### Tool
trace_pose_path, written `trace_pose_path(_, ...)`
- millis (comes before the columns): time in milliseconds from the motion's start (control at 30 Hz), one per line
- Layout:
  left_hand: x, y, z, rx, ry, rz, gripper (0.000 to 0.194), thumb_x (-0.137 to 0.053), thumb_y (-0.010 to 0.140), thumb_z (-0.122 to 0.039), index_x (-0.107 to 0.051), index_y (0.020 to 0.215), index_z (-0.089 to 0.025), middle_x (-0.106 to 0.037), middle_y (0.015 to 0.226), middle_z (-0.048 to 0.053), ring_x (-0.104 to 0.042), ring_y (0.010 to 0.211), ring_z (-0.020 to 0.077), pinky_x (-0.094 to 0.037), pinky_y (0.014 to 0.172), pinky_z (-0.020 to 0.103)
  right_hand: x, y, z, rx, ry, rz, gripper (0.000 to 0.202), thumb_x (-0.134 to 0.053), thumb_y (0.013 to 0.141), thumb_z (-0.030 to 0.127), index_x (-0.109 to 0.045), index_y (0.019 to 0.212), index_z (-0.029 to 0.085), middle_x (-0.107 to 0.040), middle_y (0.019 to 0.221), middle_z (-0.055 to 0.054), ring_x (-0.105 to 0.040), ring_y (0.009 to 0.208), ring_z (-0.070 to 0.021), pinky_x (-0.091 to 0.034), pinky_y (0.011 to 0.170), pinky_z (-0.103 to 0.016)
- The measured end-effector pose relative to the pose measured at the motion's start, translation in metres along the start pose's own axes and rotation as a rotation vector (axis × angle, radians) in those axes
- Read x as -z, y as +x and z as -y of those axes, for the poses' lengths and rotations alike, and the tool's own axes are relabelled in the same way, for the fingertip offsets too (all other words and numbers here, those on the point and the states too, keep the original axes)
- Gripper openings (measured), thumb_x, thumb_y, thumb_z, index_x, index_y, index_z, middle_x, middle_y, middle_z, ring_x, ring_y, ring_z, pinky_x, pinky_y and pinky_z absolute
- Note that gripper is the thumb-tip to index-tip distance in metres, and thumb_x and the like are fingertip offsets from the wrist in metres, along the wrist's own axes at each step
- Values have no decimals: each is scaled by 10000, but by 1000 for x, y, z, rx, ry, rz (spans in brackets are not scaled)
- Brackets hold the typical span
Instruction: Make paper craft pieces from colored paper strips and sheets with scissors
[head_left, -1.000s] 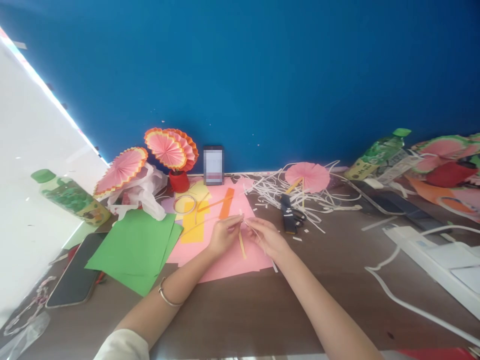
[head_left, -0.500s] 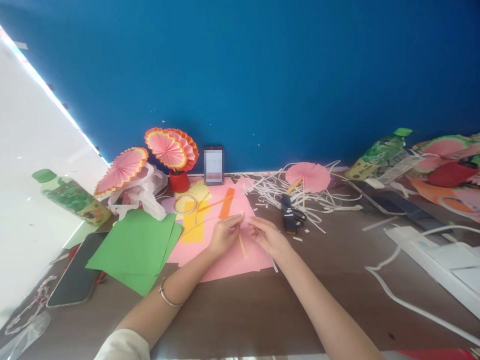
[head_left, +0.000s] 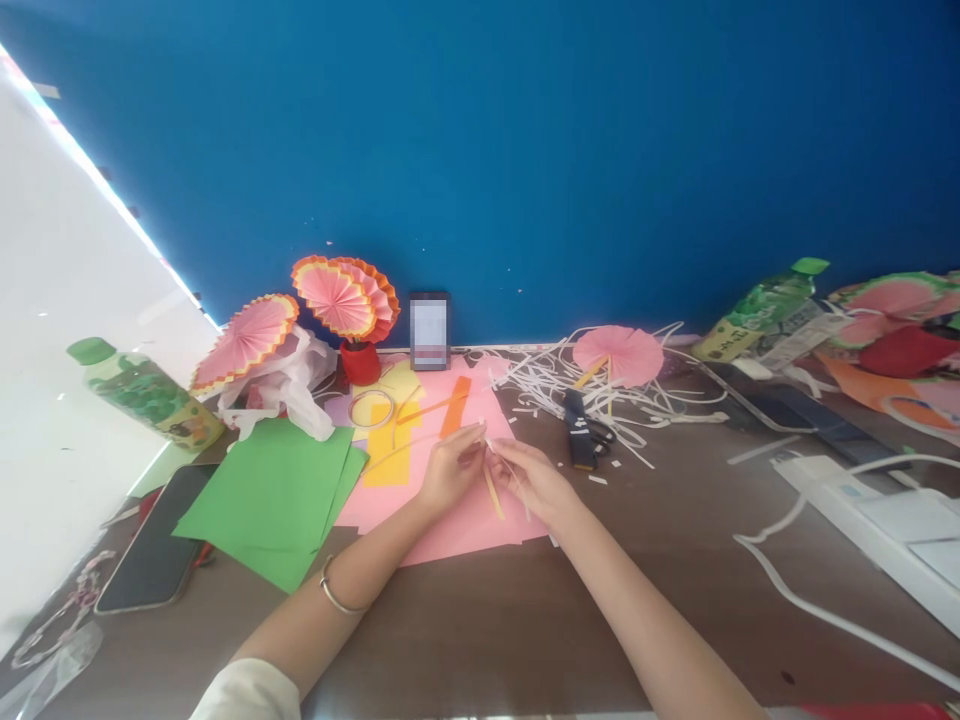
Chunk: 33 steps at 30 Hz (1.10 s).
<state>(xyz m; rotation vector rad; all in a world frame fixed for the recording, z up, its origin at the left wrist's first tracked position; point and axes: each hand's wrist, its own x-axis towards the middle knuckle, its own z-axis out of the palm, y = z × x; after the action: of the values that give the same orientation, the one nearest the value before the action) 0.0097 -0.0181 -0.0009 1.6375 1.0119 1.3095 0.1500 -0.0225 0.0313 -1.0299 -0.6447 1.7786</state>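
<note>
Both hands meet over a pink paper sheet on a dark wooden table. We see the left hand with thumb and fingers drawn together in a pinch, apparently around the upper part of a narrow yellow strip, whose lower end hangs free between the hands. The right hand is likewise pinched, seemingly on a thin white strand that trails down beneath its fingers. The fingertips lie very near each other; we cannot tell whether they touch, nor whether strip and strand are joined.

We judge the step in hand to be fine fitting work at the upper end of the strip. The next move, in our judgement, calls for a steady left pinch and small, careful motions of the right fingertips, with the loose lengths kept from snagging.

Left of the hands we note an orange strip, a yellow paper piece, a ring-shaped roll and green sheets. To the right lie a dark-handled tool and tangled white cords, with a pink pleated disc resting upon them. Behind, a phone leans against the blue wall.
</note>
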Motion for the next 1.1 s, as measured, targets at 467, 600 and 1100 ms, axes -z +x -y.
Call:
trace_pose_path(467, 0, 1, -3, 32, -104, 69, 442, -578, 730, -188, -555, 1169, -231, -543, 1201, 97, -560, 1054, 242, -503, 853, 372, 0, -3, -1, 88, -171, -82, 217, -791, 508, 255, -679, 655, 142, -642, 615, -31, -594, 579, -132, -474, 617, -276)
trace_pose_path(600, 1, 1, -5, 41, -105, 93, 441, -568, 735, -185, -551, 1173, -230, -531, 1219, 99, -557, 1061, 243, -493, 866, 370, 2, -2, -2, 105, -196, -95, 208, -789, 511, 257, -685, 656, 150, -660, 645, -46, -608, 598, -151, -485, 624, -286)
trace_pose_path(1100, 2, 1, -4, 4, -74, 144, 450, -554, 745, -153, -539, 1188, -224, -524, 1242, 102, -527, 1105, 249, -452, 922, 396, 2, -1, -2, 125, -225, -122, 215, -783, 503, 258, -645, 631, 157, -644, 615, -24, -604, 608, -149, -483, 630, -280)
